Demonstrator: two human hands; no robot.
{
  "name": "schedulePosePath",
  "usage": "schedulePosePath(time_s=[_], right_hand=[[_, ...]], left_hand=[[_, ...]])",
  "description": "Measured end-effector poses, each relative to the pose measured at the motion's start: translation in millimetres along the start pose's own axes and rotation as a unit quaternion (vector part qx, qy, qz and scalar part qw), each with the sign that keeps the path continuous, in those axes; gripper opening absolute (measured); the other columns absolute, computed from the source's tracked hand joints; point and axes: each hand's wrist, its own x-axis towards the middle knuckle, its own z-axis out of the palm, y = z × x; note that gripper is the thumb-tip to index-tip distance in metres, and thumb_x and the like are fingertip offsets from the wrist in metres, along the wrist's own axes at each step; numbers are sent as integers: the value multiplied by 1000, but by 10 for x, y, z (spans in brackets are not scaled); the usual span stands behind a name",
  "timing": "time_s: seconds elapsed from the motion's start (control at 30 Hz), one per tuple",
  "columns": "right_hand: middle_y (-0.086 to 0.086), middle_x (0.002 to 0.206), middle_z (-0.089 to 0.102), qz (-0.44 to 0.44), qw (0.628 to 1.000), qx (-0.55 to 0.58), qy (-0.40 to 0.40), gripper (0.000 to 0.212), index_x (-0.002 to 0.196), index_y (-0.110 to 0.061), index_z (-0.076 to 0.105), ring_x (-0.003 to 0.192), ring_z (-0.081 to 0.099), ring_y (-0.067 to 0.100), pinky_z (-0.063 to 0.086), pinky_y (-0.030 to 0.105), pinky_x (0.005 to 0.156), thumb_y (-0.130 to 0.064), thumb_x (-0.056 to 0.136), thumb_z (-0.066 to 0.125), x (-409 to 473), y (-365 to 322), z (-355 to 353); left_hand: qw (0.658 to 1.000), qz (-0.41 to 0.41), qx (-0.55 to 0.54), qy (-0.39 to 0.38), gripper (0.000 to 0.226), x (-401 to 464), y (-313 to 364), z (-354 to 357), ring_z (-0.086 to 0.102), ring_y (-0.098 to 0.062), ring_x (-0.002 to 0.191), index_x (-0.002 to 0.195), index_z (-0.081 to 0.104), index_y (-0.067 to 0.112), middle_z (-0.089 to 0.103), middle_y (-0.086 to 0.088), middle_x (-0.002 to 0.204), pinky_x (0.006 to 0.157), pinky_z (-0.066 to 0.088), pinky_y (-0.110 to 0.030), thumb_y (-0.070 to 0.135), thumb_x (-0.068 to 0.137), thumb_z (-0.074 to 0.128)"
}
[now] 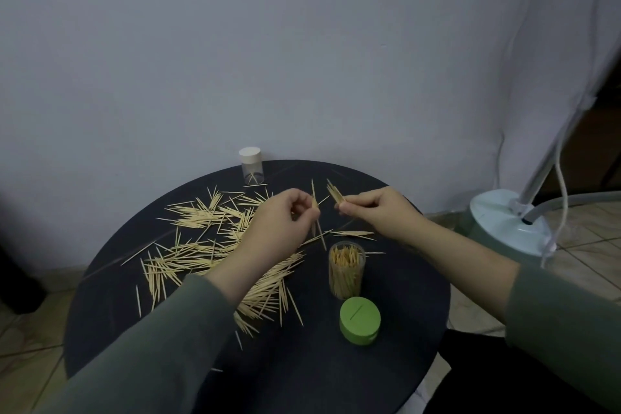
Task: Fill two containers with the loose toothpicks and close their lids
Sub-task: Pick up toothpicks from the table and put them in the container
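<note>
Loose toothpicks (215, 255) are scattered in a wide heap across the left and centre of the round dark table (396, 363), mostly left of frame centre. An open clear container (346, 269) is stood upright right of centre, packed nearly full with toothpicks set on end; no lid is on it. A green lid (360, 320) is laid on the table just below and in front of this container, apart from it, slot facing up. A second clear container (252, 166) with a white cap fitted is stood at the far table edge, upper centre-left, just beyond the heap; only a few toothpicks are seen inside it.

A small bundle of toothpicks (334, 194) is pinched between thumb and fingertips of the right hand (379, 212), tips pointed up and left, held above the table behind the open container. A few toothpicks (316, 215) are pinched in the curled fingers of the left hand (279, 225), hanging roughly vertical. The two hands are held close together above the table, not touching, a narrow gap seen between them. Grey-green sleeves are worn on both arms.

A pale lamp base (510, 225) with a slanted pole and cord is seen on the tiled floor at right. A plain pale wall fills the upper frame.
</note>
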Motion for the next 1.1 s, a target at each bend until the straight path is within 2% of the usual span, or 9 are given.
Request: schedulePosePath(time_s=[0.1,0.3,0.43,0.67,0.77,0.83,0.9,1.0,1.1], right_hand=[[-10,100,70,15,996,83,-3,19,105,-20,72,104,60,6,44,27,95,-25,88,66,-69,-22,-12],[-12,95,72,13,990,131,-43,13,98,-27,72,98,62,-1,44,18,89,-25,88,65,-177,-1,-1],[-8,94,72,-8,992,110,-60,18,105,-19,72,92,63,-10,47,10,80,-21,89,64,-233,75,20],[8,89,70,-70,994,-10,-83,19,99,-12,76,84,66,12,52,30,81,-21,84,71,-279,154,-56],[0,91,73,-96,990,-45,-91,15,96,-24,76,88,68,11,55,33,82,-28,81,72,-305,143,-72],[-8,88,73,-107,988,-63,-87,12,91,-34,75,88,66,5,54,27,81,-29,81,73,-317,124,-73],[-14,85,71,-118,987,-79,-81,12,85,-41,72,87,63,0,51,23,80,-30,80,74,-327,100,-74],[-21,87,65,-101,986,-112,-74,6,75,-51,68,92,58,-2,48,33,90,-54,71,70,-309,111,-57],[-25,88,63,-77,984,-138,-87,11,73,-53,69,94,57,0,44,45,96,-63,67,68,-277,162,-52]], left_hand=[[998,10,-57,17,2,-58,89,-36,57,-4,71,89,64,26,65,7,80,62,43,-14,26,91,63],[995,45,-89,13,9,-216,180,34,55,9,66,88,62,29,63,11,76,59,43,-6,21,91,64],[997,49,-54,-11,10,-231,142,123,51,10,60,85,60,32,61,13,75,55,39,-6,23,90,65],[996,-8,-37,-76,4,-200,94,155,53,8,66,85,65,31,63,15,76,56,37,-6,29,86,68],[993,-30,-59,-96,7,-198,90,142,53,13,60,91,69,27,63,15,78,51,36,-3,29,85,70],[988,-57,-95,-111,11,-199,92,125,51,16,52,94,71,21,63,13,77,45,34,-2,26,84,72],[984,-77,-102,-125,13,-196,94,107,55,13,59,94,73,21,66,11,78,48,37,-4,27,83,73],[984,-86,-93,-129,14,-185,77,91,60,1,79,93,74,25,69,10,85,62,41,-14,31,80,75],[983,-81,-99,-130,17,-191,71,86,59,2,78,95,74,26,68,12,82,62,40,-12,30,78,77]])
